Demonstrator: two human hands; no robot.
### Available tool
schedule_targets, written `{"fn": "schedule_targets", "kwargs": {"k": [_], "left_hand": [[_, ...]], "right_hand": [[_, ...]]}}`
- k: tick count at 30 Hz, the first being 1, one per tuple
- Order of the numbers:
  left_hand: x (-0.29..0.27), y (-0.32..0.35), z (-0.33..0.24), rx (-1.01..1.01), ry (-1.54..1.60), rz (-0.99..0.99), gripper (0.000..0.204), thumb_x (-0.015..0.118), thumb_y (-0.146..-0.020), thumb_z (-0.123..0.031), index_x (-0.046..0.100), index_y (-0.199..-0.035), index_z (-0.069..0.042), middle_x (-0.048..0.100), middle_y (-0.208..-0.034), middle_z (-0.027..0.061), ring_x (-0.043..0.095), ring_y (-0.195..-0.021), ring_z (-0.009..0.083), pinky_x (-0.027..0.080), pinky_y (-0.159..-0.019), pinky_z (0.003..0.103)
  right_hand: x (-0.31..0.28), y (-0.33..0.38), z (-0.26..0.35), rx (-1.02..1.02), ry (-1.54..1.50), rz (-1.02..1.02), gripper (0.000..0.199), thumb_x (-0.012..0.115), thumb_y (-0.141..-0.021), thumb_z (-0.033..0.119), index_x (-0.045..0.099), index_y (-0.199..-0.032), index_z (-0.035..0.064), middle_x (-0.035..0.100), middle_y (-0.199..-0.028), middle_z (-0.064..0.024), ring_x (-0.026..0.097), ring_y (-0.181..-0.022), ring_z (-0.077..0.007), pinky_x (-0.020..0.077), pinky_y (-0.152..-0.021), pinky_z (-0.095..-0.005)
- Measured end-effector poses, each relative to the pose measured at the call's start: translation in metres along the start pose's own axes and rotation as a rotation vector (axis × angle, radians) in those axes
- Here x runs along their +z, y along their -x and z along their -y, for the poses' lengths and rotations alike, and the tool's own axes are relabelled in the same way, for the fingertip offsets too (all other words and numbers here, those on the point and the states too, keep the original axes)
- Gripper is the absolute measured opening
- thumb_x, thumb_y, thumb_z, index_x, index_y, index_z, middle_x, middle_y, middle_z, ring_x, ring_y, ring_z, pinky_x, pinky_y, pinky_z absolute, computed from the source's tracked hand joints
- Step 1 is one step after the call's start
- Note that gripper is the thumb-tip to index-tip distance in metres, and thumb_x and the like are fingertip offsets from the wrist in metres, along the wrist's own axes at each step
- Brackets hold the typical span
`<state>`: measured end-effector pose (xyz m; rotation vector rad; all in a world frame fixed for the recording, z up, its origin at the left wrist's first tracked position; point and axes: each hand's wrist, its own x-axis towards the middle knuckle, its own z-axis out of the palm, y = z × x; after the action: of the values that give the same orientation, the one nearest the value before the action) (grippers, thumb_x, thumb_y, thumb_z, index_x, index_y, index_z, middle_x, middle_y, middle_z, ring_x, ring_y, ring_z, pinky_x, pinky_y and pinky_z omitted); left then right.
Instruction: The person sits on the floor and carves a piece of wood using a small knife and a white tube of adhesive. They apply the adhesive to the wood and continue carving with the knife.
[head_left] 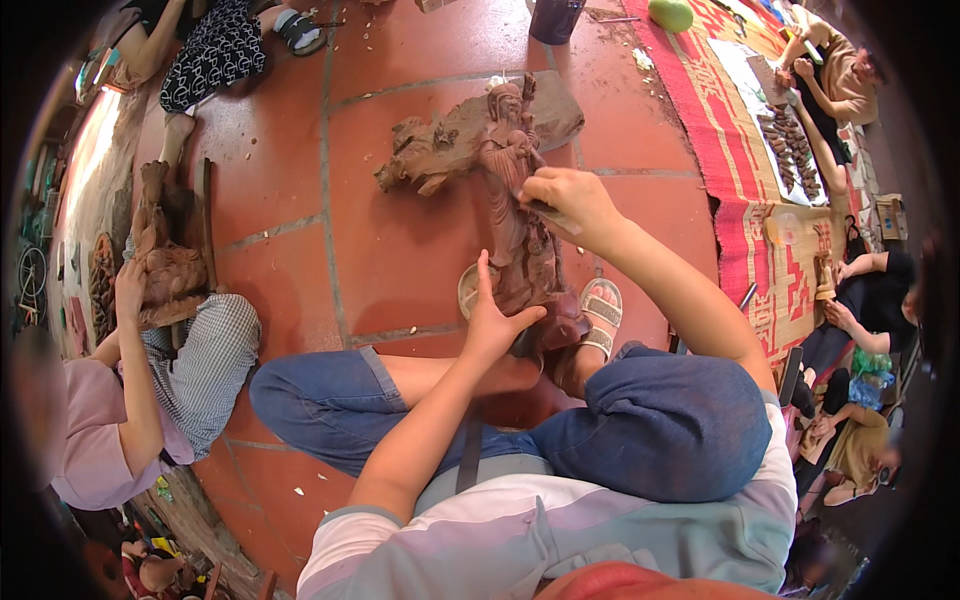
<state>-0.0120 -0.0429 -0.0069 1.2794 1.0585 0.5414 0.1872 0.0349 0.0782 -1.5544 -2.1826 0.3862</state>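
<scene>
A reddish-brown carved wooden statue of a robed, bearded figure (508,165) leans away from me, its upper part against a rough block of wood (440,150) on the floor. Its base rests between my sandalled feet. My left hand (492,325) grips the statue low down, thumb across the base and index finger pointing up along the robe. My right hand (572,205) is closed at the statue's right side, about mid-height. A small dark, flat piece sticks out between its fingers and touches the carving; its kind I cannot make out.
On the left, a co-worker (130,390) handles another wooden carving (170,260). A red patterned mat (735,235) lies on the right, with people seated along it and small brown pieces (790,150) on a white sheet. A dark bucket (556,20) and green fruit (671,13) are beyond.
</scene>
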Motion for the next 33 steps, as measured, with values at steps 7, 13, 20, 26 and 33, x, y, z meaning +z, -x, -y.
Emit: {"fn": "schedule_targets", "kwargs": {"k": [7,13,20,26,33], "left_hand": [[-0.001,-0.001,0.003,0.016,-0.041,-0.008,0.122,0.085,-0.065,-0.023,-0.003,-0.149,-0.010,0.036,-0.137,0.0274,0.039,-0.128,0.0341,0.035,-0.104,0.042],[0.000,-0.001,0.005,0.043,-0.072,-0.023,0.123,0.085,-0.064,-0.025,-0.003,-0.149,-0.010,0.038,-0.135,0.0264,0.041,-0.126,0.0340,0.034,-0.104,0.042],[0.000,0.000,0.009,0.054,-0.057,-0.033,0.123,0.085,-0.064,-0.026,-0.002,-0.149,-0.013,0.038,-0.134,0.0267,0.042,-0.125,0.0338,0.035,-0.103,0.042],[-0.001,-0.002,0.005,0.022,-0.034,-0.030,0.123,0.085,-0.064,-0.027,-0.002,-0.149,-0.012,0.037,-0.134,0.0270,0.041,-0.125,0.0344,0.035,-0.103,0.042],[-0.002,0.001,-0.001,0.039,-0.171,-0.032,0.119,0.083,-0.067,-0.033,0.000,-0.149,-0.010,0.020,-0.146,0.0251,0.027,-0.135,0.0349,0.028,-0.108,0.044]], "right_hand": [[0.003,0.001,-0.007,0.048,-0.023,-0.102,0.004,0.065,-0.074,0.012,0.063,-0.075,0.0091,0.062,-0.078,-0.0074,0.063,-0.076,-0.0272,0.0499,-0.066,-0.0383],[0.006,-0.001,-0.019,0.138,-0.245,-0.202,0.013,0.073,-0.071,0.010,0.065,-0.080,0.0055,0.064,-0.077,-0.0104,0.063,-0.071,-0.0271,0.0496,-0.061,-0.0346],[-0.008,-0.004,-0.021,0.105,-0.348,-0.028,0.012,0.072,-0.073,0.013,0.065,-0.080,0.0062,0.065,-0.077,-0.0099,0.063,-0.073,-0.0291,0.0498,-0.064,-0.0371],[-0.010,-0.007,-0.028,0.213,-0.293,-0.053,0.012,0.070,-0.074,0.009,0.068,-0.085,0.0062,0.067,-0.081,-0.0110,0.065,-0.075,-0.0229,0.0501,-0.067,-0.0326],[-0.073,-0.017,-0.086,0.466,-0.819,-0.674,0.021,0.066,-0.085,0.013,0.061,-0.103,0.0032,0.065,-0.088,-0.0075,0.063,-0.079,-0.0136,0.0545,-0.071,-0.0276]]}}
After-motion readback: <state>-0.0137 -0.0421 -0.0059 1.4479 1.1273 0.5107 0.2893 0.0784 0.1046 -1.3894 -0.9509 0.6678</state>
